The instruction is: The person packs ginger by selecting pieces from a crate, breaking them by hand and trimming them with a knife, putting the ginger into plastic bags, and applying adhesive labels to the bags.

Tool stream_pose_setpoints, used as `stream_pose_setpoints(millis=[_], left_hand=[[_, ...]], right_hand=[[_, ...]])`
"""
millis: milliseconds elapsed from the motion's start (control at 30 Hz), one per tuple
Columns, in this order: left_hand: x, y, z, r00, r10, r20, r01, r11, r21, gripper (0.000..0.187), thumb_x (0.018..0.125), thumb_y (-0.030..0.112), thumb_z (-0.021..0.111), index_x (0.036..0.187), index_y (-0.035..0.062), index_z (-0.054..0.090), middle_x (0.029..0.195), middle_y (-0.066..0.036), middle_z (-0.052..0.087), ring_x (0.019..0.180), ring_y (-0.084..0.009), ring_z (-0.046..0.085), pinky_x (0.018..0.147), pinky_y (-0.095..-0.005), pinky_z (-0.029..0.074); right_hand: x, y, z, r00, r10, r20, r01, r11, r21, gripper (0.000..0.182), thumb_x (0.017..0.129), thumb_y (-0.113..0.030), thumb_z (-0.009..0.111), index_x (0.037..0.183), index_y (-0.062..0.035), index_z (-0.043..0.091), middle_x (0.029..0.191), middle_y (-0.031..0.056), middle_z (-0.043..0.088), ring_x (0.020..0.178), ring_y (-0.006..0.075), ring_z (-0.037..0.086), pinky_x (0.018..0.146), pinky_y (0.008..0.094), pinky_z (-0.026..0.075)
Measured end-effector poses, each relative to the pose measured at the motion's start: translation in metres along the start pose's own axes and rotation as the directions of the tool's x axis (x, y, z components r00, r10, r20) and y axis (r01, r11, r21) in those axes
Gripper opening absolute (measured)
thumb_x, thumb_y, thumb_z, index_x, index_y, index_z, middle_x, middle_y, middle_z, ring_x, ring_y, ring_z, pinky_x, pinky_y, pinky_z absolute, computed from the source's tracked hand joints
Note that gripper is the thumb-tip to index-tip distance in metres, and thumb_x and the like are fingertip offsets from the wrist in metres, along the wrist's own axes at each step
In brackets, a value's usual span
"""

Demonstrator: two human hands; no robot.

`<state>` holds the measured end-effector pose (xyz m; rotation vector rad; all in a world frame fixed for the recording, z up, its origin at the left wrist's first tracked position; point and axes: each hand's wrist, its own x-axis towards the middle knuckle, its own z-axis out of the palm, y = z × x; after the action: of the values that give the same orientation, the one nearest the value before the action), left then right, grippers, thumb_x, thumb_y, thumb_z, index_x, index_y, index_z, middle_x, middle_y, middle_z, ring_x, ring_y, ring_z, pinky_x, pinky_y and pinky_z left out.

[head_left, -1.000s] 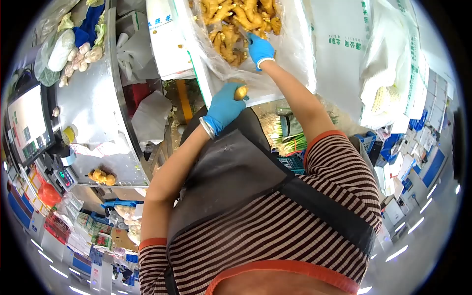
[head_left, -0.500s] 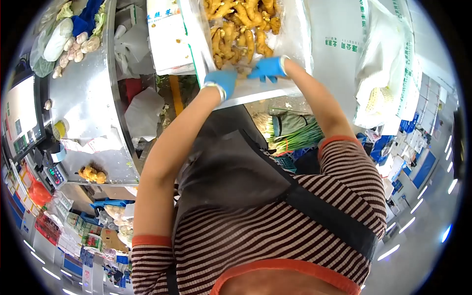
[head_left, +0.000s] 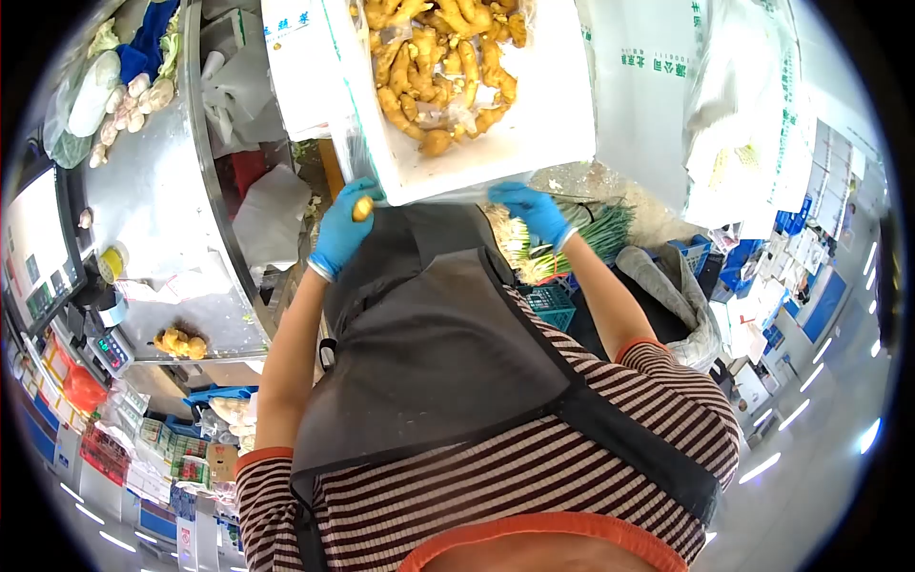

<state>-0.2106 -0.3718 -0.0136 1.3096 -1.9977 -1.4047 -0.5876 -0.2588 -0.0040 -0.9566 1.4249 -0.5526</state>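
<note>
The white box (head_left: pixel 534 151) sits at twelve o'clock of the view, with the ginger (head_left: pixel 419 71) piled toward its far side and a bare stretch of floor nearest the person. The left hand (head_left: pixel 341 229) is at the box's seven o'clock corner, closed round a small ginger piece (head_left: pixel 362 208), its fingertips beside the clear plastic film (head_left: pixel 360 162) along that side. The right hand (head_left: pixel 536 212) is at about five o'clock, fingers bunched together at the film by the near edge; I cannot tell whether they pinch it.

Good handling here would mean taking the film in a broad fold rather than by a thin lip, since thin plastic looks likely to tear. Even tension at both near corners should keep it from bunching under the ginger. The small piece is best tucked against the palm, leaving the left fingertips free. The right forearm should stay clear of the green onions (head_left: pixel 605 227), just beyond that hand toward four o'clock.
</note>
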Motion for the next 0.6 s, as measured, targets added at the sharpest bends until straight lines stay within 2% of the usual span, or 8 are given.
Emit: stream_pose_setpoints(millis=[33,100,233,300,400,433,467,600], left_hand=[[-0.002,-0.018,0.005,0.981,-0.195,0.014,0.192,0.951,-0.243,0.039,0.079,-0.002,0.06,0.115,0.0077,0.066,0.127,-0.006,0.061,0.094,-0.0193,0.067,0.072,-0.0295,0.051],[-0.007,-0.044,0.012,0.838,-0.518,0.172,0.492,0.582,-0.648,0.039,0.08,-0.003,0.06,0.117,0.0048,0.065,0.129,-0.004,0.061,0.094,-0.0155,0.066,0.072,-0.0265,0.05],[-0.025,-0.081,0.002,0.745,-0.655,0.126,0.556,0.505,-0.661,0.042,0.078,-0.003,0.06,0.12,-0.0015,0.061,0.128,-0.01,0.061,0.094,-0.015,0.064,0.073,-0.0256,0.051],[-0.025,-0.07,-0.009,0.76,-0.642,0.1,0.511,0.496,-0.702,0.041,0.08,-0.002,0.059,0.12,-0.002,0.061,0.123,-0.01,0.064,0.097,-0.0157,0.063,0.078,-0.0273,0.053],[-0.009,-0.038,-0.026,0.798,-0.602,0.011,0.43,0.557,-0.711,0.037,0.081,-0.002,0.058,0.118,-0.0027,0.062,0.12,-0.01,0.065,0.095,-0.0151,0.063,0.078,-0.0268,0.053],[-0.002,-0.027,-0.031,0.818,-0.575,-0.012,0.399,0.582,-0.709,0.035,0.082,-0.002,0.058,0.117,-0.0022,0.062,0.118,-0.009,0.066,0.093,-0.014,0.062,0.076,-0.0259,0.053],[0.004,-0.014,-0.035,0.837,-0.546,-0.034,0.366,0.605,-0.707,0.033,0.084,-0.001,0.058,0.116,-0.0017,0.063,0.117,-0.009,0.066,0.091,-0.0128,0.062,0.075,-0.0251,0.052],[0.017,0.045,-0.06,0.818,-0.569,-0.08,0.383,0.644,-0.663,0.026,0.089,0.003,0.059,0.114,0.0017,0.065,0.113,-0.004,0.068,0.079,-0.0066,0.057,0.068,-0.0215,0.048]], right_hand=[[-0.002,0.013,-0.02,0.964,0.266,-0.014,-0.247,0.912,0.328,0.026,0.092,-0.002,0.057,0.112,-0.0095,0.071,0.123,0.0031,0.066,0.101,0.0137,0.06,0.079,0.0261,0.05],[-0.016,-0.002,-0.073,0.908,0.403,0.113,-0.415,0.833,0.365,0.046,0.094,-0.005,0.055,0.139,-0.0066,0.045,0.125,0.0088,0.065,0.092,0.0131,0.063,0.068,0.0208,0.05],[-0.013,-0.171,-0.1,0.946,0.302,0.116,-0.312,0.947,0.08,0.075,0.093,-0.013,0.061,0.151,-0.0026,0.016,0.114,0.012,0.069,0.065,0.0102,0.061,0.052,0.0194,0.047],[0.011,-0.218,-0.097,0.953,0.258,0.158,-0.252,0.966,-0.054,0.078,0.091,-0.016,0.064,0.152,-0.0022,0.017,0.108,0.0112,0.071,0.056,0.0084,0.058,0.049,0.0196,0.046],[0.092,-0.227,-0.053,0.953,0.114,0.28,0.024,0.894,-0.447,0.065,0.086,-0.027,0.068,0.144,-0.0128,0.044,0.102,0.0053,0.072,0.054,0.0119,0.058,0.054,0.0242,0.05],[0.13,-0.192,-0.042,0.937,0.185,0.297,0.047,0.775,-0.63,0.061,0.084,-0.029,0.068,0.14,-0.0177,0.05,0.102,0.0064,0.072,0.072,0.0188,0.067,0.065,0.0307,0.054],[0.162,-0.157,-0.029,0.918,0.109,0.382,0.297,0.45,-0.842,0.053,0.082,-0.026,0.067,0.134,-0.0162,0.056,0.111,0.008,0.069,0.095,0.027,0.067,0.078,0.0377,0.054],[0.206,-0.075,-0.007,0.873,0.161,0.46,0.43,0.191,-0.883,0.048,0.08,-0.024,0.069,0.126,-0.0156,0.06,0.122,0.0091,0.061,0.102,0.0338,0.064,0.084,0.0418,0.052]])
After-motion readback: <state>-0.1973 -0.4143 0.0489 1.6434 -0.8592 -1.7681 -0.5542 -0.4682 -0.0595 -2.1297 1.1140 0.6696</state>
